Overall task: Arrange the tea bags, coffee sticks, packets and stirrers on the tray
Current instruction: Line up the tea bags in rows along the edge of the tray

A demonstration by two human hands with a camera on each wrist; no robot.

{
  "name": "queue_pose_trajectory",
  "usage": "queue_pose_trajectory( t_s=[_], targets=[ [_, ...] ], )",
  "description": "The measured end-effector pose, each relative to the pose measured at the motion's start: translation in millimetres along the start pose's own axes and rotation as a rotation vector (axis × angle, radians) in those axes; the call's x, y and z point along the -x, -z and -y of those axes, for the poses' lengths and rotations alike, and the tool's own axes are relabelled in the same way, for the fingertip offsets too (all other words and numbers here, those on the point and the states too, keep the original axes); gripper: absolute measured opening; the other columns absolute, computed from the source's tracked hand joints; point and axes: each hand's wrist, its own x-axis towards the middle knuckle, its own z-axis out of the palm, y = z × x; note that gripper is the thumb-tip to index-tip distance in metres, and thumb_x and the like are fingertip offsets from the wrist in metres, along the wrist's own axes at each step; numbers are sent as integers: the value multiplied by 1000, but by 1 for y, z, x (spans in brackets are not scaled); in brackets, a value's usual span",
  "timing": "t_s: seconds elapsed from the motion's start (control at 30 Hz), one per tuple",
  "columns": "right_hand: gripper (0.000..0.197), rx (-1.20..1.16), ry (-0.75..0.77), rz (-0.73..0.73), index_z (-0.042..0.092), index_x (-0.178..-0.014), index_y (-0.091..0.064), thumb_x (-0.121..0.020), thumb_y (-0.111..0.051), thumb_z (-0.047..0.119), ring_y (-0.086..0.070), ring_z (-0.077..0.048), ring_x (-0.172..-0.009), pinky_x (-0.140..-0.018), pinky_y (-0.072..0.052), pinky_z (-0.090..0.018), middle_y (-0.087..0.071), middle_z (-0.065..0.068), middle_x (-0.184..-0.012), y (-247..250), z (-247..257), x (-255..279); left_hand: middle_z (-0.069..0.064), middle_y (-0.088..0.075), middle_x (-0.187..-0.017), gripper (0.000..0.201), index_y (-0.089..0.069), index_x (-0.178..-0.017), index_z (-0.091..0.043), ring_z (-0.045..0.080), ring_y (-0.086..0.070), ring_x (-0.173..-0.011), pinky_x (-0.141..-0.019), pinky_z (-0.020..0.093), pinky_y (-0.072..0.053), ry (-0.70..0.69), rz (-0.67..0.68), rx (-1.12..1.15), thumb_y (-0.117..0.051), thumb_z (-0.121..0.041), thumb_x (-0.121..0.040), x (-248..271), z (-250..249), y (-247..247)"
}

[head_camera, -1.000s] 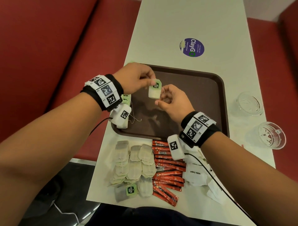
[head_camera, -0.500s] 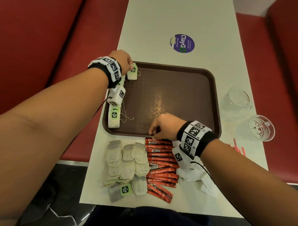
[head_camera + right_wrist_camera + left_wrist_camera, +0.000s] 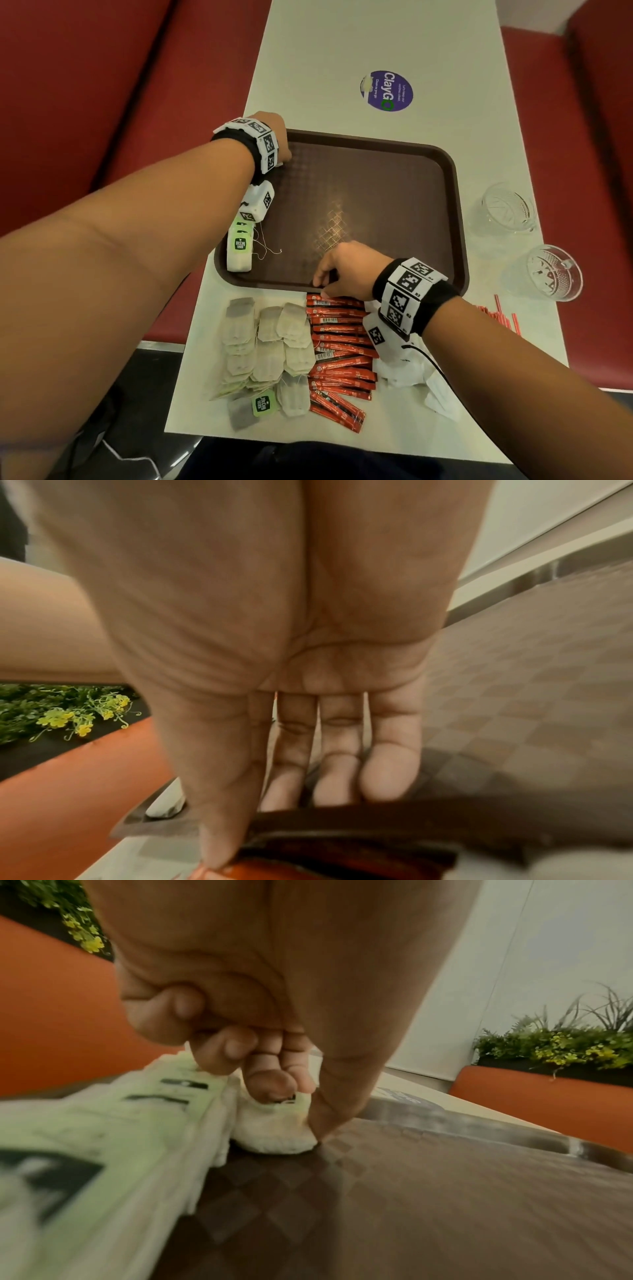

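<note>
Left hand: the left hand (image 3: 240, 1031) is down in the tray's far left corner, thumb and fingertips pinching a tea bag (image 3: 274, 1131) that already touches the tray floor.
Right hand: the right hand (image 3: 346, 270) lies over the tray's near rim, fingers almost straight and holding nothing, thumb tip on the top coffee stick.
Tray: the tray (image 3: 452, 219) sits mid-tabletop; a column of tea bags (image 3: 239, 250) runs along its left edge, strings trailing inward. The rest of its floor is bare.
Still waiting: loose tea bags (image 3: 270, 349), coffee sticks (image 3: 339, 346) and white packets (image 3: 414, 377) lie on the tabletop between the tray and the near edge; stirrers (image 3: 500, 315) are at the right edge, by two glasses (image 3: 544, 270).
Step in hand: as I read it, setting this bag at the far end of the left column (only the first group is begun, so the task looks early).
Doing it well: I would line the bag up with the column, close to its neighbour, tag up like the others, and press it flat before letting go.
Watch for: a string could snag on a lifting finger and drag the bag askew; the bags are light and would shift at a brush of the wrist.
Right hand's use: I would keep it steadying the rim until the bag is released.
</note>
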Motion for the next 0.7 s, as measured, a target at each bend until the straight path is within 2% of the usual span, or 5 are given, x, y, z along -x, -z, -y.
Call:
queue_pose_trajectory(
  t_s=[0.13,0.27,0.37,0.57,0.7],
  targets=[
    [17,21,-5,-9,29,-102,-75,-86,-75,24,-66,-7,-89,-86,-57,-30,-72,12,-98,-1,3,2,10,-64,-75,38,-58,-67,-11,24,-54,-60,-54,27,-41,-8,-22,12,-65,-44,-86,9,2,6],
    [26,72,4,-24,27,-112,-71,-86,-74,29,-64,-9,-94,-87,-55,-32,-71,12,-99,0,13,7,2,-65,-95,35,-68,-95,-16,25,-61,-91,-78,36,-52,-48,-137,137,-62,-50,-90,51,0,26],
    [33,56,60,-52,28,-114,-69,-84,-76,37,-63,-10,-94,-85,-54,-31,-67,13,-101,-3,23,12,-10,-62,-87,20,-64,-90,-29,14,-59,-85,-76,32,-47,-162,-202,272,-62,-50,-89,102,5,29],
    [38,139,172,-8,27,-108,-72,-76,-80,45,-60,-12,-90,-84,-54,-35,-66,8,-109,-23,48,20,-17,-66,-81,10,-69,-91,-34,-11,-54,-65,-63,19,-37,-400,59,250,-71,-43,-86,199,19,-10],
    [40,226,148,2,28,-107,-72,-73,-81,48,-61,-15,-93,-86,-53,-37,-67,9,-107,-36,56,17,-19,-65,-85,21,-69,-92,-35,-3,-58,-79,-67,20,-40,-448,207,116,-72,-53,-81,237,29,-51]
  ],
)
